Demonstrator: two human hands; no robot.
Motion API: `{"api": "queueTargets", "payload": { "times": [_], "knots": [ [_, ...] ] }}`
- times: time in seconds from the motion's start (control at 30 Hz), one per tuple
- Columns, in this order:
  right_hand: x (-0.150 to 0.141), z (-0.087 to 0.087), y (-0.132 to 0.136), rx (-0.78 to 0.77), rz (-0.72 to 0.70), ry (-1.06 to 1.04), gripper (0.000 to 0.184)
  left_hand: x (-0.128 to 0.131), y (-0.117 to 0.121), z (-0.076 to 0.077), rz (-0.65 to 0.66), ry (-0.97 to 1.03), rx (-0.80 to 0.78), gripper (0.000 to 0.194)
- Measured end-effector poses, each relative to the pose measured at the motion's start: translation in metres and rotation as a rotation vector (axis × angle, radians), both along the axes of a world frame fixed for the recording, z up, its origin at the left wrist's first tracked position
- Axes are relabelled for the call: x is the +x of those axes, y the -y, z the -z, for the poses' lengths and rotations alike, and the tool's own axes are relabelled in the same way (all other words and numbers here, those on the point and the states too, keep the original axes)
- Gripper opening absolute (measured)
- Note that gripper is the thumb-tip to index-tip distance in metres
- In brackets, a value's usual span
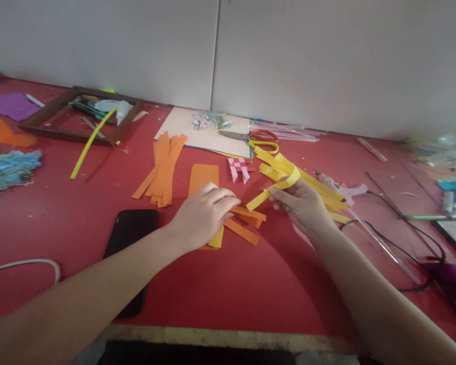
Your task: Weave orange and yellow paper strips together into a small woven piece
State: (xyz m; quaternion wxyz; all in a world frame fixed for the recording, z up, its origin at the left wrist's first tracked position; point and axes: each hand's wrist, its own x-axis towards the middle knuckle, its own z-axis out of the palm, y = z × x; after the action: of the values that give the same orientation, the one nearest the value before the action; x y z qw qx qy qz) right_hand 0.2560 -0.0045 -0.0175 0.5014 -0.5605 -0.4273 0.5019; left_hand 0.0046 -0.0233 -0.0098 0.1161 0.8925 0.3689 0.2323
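My right hand (pixel 304 205) pinches a yellow paper strip (pixel 264 196) between thumb and fingers; the strip curls over at its upper end. Closed and bent over, my left hand (pixel 207 215) has its fingertips on orange paper strips (pixel 245 232) that stick out to the right. A short yellow strip (pixel 216 239) shows from beneath that hand. Partly covered by it is an orange paper sheet (pixel 204 177). Behind my right hand lies a pile of yellow strips (pixel 311 181). A bundle of orange strips (pixel 163 170) rests on the left.
A pink woven paper piece (pixel 238 167) and scissors (pixel 251 137) lie farther back. Left are a black phone (pixel 133 230), a wooden frame (pixel 47 114) with glue bottles, and a blue fringed bundle (pixel 11 170). A pink glue gun (pixel 351 192) with its cord lies right.
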Motion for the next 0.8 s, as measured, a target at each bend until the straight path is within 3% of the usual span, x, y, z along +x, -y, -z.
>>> {"api": "queueTargets", "payload": {
  "times": [0.13,0.23,0.43,0.5,0.67,0.8],
  "knots": [
    [0.002,-0.001,-0.001,0.027,0.055,-0.016,0.038,0.000,0.003,-0.003,0.087,-0.065,-0.107,0.032],
    [0.004,0.000,-0.001,0.028,0.075,0.094,0.038,0.000,0.003,-0.003,0.093,-0.097,-0.150,0.027],
    [0.005,0.004,0.001,-0.006,-0.059,0.339,0.044,0.000,0.000,0.001,0.153,-0.142,-0.179,0.016],
    [0.006,0.004,0.002,0.029,-0.071,0.469,0.038,0.001,-0.001,0.002,0.163,-0.144,-0.195,0.016],
    [0.010,-0.003,0.005,0.160,0.028,1.103,0.034,0.001,-0.001,0.001,0.158,-0.118,-0.241,0.013],
    [0.006,-0.016,0.013,0.277,0.121,1.230,0.040,0.000,-0.002,0.001,0.161,-0.113,-0.253,0.012]
  ]
}}
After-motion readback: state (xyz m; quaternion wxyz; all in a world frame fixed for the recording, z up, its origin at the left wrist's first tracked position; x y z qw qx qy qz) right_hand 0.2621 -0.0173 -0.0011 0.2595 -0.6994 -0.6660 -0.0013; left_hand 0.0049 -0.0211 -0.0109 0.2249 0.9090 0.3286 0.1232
